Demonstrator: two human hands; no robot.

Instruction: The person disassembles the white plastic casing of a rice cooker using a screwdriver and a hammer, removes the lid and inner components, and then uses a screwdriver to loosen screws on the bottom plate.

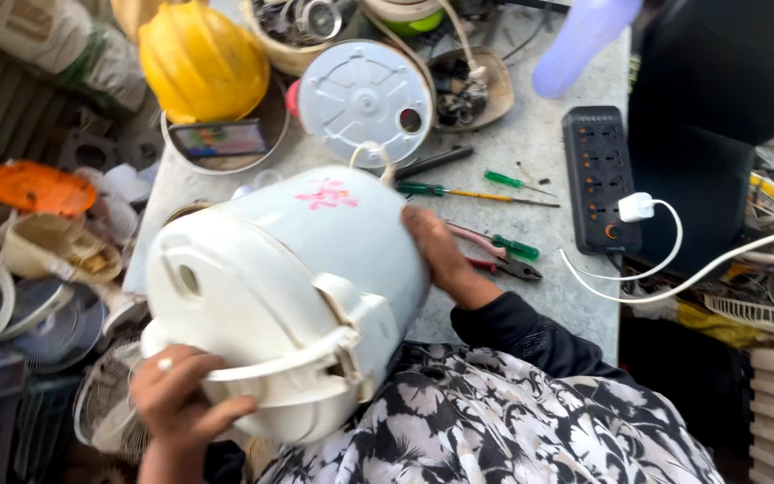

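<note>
Cluttered workbench [530,134]: left hand [176,394] grips the white cooker body [288,278] handle, right hand [436,251] clasps its side; base plate [365,100] seemingly already off.

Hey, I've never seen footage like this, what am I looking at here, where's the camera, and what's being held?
There is only one picture, taken by a camera worn on a person's head, looking down at their own two bare hands. No machine is involved.

Both hands hold a white rice cooker body tipped on its side. The left hand grips the lid end near the handle; the right hand steadies the far side.

Beyond it is a grey worktable. On it lie a round grey base plate, green-handled screwdrivers, red-handled pliers, and a black power strip with a white plug in it. A yellow hard hat sits at the back, with bowls of small parts nearby. Old fan parts are piled to the left.
</note>
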